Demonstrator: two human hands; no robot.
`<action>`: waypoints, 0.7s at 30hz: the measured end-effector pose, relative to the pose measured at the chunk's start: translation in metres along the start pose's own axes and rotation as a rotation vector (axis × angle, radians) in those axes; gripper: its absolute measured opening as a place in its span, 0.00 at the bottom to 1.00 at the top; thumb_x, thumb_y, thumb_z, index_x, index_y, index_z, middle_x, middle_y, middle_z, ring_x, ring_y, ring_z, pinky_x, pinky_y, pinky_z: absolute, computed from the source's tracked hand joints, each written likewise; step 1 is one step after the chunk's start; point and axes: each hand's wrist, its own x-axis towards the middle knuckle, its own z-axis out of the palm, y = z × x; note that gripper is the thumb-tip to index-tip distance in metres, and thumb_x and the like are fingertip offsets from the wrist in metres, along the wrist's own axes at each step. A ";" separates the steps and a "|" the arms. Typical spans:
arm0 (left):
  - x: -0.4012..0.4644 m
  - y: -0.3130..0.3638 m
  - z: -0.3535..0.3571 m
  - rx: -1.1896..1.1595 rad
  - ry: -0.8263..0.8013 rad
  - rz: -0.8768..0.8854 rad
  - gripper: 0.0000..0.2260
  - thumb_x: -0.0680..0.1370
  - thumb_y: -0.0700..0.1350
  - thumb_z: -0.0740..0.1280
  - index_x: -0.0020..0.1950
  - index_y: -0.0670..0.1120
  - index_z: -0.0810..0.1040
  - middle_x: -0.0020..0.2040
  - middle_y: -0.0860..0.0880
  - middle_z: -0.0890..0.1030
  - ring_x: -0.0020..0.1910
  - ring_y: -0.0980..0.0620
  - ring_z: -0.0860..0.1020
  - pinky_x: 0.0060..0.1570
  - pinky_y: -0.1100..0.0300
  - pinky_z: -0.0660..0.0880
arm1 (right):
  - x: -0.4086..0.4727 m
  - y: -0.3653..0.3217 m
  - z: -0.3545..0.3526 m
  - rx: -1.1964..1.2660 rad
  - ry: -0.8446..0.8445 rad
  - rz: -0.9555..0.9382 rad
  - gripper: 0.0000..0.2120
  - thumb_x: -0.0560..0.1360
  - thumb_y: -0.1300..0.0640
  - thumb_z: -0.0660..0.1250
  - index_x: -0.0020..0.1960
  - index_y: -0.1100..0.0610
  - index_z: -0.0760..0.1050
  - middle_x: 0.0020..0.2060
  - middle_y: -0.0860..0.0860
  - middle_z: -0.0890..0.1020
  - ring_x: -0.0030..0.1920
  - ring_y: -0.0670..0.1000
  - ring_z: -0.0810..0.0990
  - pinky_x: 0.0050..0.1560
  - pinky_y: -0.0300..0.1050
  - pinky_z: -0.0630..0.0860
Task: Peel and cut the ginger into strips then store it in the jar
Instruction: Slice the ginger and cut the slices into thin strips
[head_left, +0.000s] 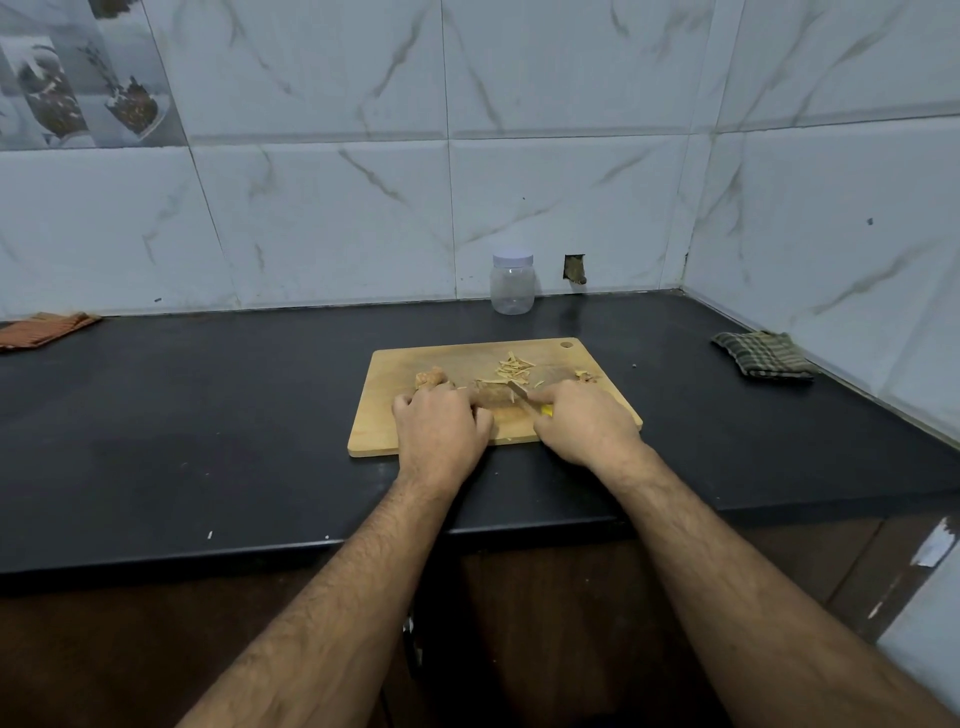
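A wooden cutting board (415, 364) lies on the black counter. My left hand (441, 421) presses a flat piece of ginger (493, 397) down on the board, fingers curled over it. My right hand (582, 421) grips a knife with a yellow handle (546, 411); its blade (517, 389) meets the ginger's right end. Cut ginger strips (511, 368) lie in a loose pile just behind the blade. A knobbly ginger chunk (430, 378) sits behind my left hand. Peel scraps (586, 375) lie at the board's right. A clear plastic jar (511, 283) with a white lid stands shut by the wall.
A green checked cloth (761, 354) lies at the right near the corner of the tiled walls. An orange striped cloth (44, 328) lies at the far left. The counter's front edge (311, 545) runs below my forearms, with dark wooden cabinets underneath.
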 end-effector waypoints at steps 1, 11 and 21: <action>0.000 0.000 0.000 0.000 0.004 -0.006 0.12 0.76 0.49 0.61 0.47 0.52 0.84 0.44 0.55 0.82 0.47 0.53 0.77 0.55 0.51 0.65 | 0.002 -0.001 -0.001 0.008 0.003 -0.005 0.23 0.77 0.55 0.61 0.70 0.41 0.73 0.64 0.48 0.79 0.62 0.53 0.78 0.49 0.44 0.72; 0.000 0.000 -0.002 -0.040 0.027 -0.073 0.09 0.77 0.49 0.63 0.50 0.52 0.83 0.45 0.54 0.82 0.48 0.51 0.78 0.53 0.52 0.64 | 0.001 -0.006 0.000 0.025 0.019 0.003 0.23 0.77 0.56 0.61 0.71 0.42 0.73 0.64 0.49 0.80 0.61 0.53 0.78 0.48 0.45 0.72; 0.002 -0.005 0.000 -0.118 0.063 -0.179 0.08 0.80 0.50 0.64 0.55 0.53 0.82 0.54 0.54 0.82 0.53 0.50 0.79 0.55 0.50 0.65 | -0.024 -0.009 0.010 0.121 -0.050 -0.093 0.23 0.77 0.53 0.63 0.70 0.39 0.73 0.68 0.45 0.77 0.63 0.51 0.76 0.58 0.47 0.77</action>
